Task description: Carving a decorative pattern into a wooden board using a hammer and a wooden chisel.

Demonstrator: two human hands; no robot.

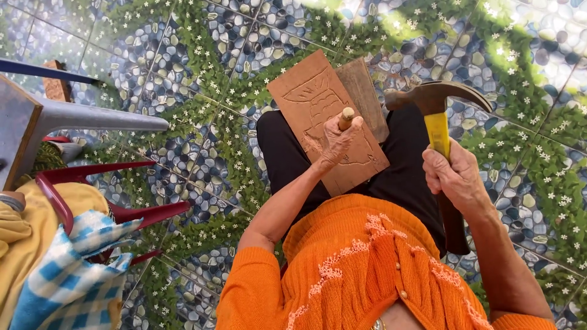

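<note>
- my left hand (337, 142) was closed around a chisel (346, 116), whose rounded wooden butt stuck up out of the fist; the blade end was hidden under the hand, so i could not tell exactly where it met the wood.
- the chisel stood on a flat reddish-brown wooden board (327, 119) with a carved line design, which lay tilted across my lap on black trousers (287, 160).
- a second, greyer piece of wood (364, 95) lay under the board's far edge and showed at its right side.
- my right hand (454, 176) was wrapped tight about the yellow-and-dark handle of a claw hammer (439, 104), head raised, off to the right of the chisel and apart from it.
- i wore an orange knitted cardigan (361, 269).
- to the left stood a red plastic chair (92, 201) with a blue-and-white checked cloth (67, 275) and a yellow cloth (24, 232) on it, beside a grey table edge (36, 122).
- the floor (202, 67) was tiled with a pebble-and-leaf pattern.
</note>
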